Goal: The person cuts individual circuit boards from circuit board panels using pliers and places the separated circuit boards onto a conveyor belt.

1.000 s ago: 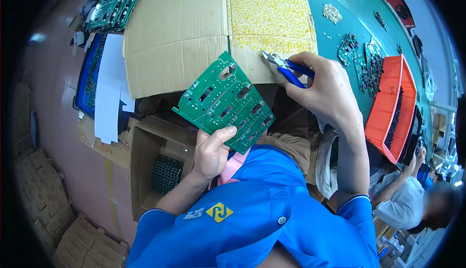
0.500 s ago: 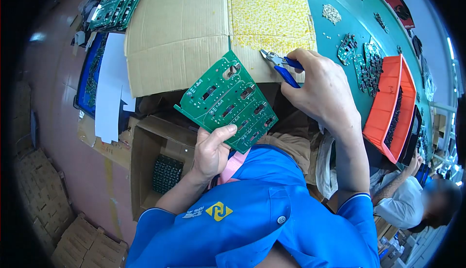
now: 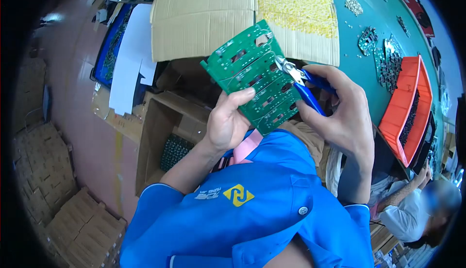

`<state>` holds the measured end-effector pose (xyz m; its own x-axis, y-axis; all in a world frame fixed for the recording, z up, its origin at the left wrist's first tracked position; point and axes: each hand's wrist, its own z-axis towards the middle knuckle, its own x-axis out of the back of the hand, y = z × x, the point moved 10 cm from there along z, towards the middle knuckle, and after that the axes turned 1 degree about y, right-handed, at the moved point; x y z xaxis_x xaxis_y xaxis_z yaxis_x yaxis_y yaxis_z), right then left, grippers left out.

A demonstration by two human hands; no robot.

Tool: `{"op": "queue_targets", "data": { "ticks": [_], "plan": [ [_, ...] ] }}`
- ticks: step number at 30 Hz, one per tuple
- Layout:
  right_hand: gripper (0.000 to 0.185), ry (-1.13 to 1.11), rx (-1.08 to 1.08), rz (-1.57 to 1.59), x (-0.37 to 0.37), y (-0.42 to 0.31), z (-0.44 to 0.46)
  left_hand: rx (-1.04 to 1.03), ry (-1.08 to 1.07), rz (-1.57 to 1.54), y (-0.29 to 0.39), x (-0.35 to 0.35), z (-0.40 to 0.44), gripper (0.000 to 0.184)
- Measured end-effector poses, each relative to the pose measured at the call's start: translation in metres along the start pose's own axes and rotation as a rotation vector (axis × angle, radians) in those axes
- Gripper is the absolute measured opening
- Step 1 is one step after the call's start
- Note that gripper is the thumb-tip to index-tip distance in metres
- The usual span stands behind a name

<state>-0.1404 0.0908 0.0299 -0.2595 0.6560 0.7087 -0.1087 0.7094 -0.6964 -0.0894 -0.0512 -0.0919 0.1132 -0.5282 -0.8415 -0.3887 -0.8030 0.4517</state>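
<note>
A green circuit board (image 3: pixel 252 81) with dark components and cutouts is tilted in front of my chest. My left hand (image 3: pixel 229 118) grips its lower left edge, thumb on the face. In my right hand (image 3: pixel 342 108) are blue-handled cutting pliers (image 3: pixel 310 95), whose metal jaws lie over the board's right edge beside a cutout. Whether the jaws touch the board cannot be told. Behind the board is a cardboard sheet (image 3: pixel 204 20), its right part covered with small yellow bits (image 3: pixel 298 3).
An orange bin (image 3: pixel 403 108) with dark parts stands at the right, near piled boards (image 3: pixel 388 64). A co-worker (image 3: pixel 405 214) sits at lower right. At left are an open carton (image 3: pixel 155 137) holding boards, a white sheet (image 3: pixel 130 59) and stacked cardboard (image 3: pixel 85 224).
The pliers have moved from over the cardboard down onto the board's right edge. The board has turned slightly, and the whole view has shifted, with the surroundings higher and further right.
</note>
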Motion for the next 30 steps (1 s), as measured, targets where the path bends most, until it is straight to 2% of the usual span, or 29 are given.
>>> {"op": "queue_targets", "data": {
  "ticks": [3, 7, 30],
  "plan": [
    [0.05, 0.003, 0.038, 0.052, -0.004, -0.001, -0.012, 0.065, -0.054, -0.028, -0.015, -0.004, -0.001, 0.052],
    [0.051, 0.083, 0.213, 0.002, -0.006, -0.009, -0.017, 0.053, -0.047, -0.033, -0.022, -0.004, -0.005, 0.05],
    [0.045, 0.081, 0.224, -0.025, -0.003, -0.008, -0.014, 0.008, 0.024, 0.181, -0.023, -0.005, -0.006, 0.045]
  ]
}}
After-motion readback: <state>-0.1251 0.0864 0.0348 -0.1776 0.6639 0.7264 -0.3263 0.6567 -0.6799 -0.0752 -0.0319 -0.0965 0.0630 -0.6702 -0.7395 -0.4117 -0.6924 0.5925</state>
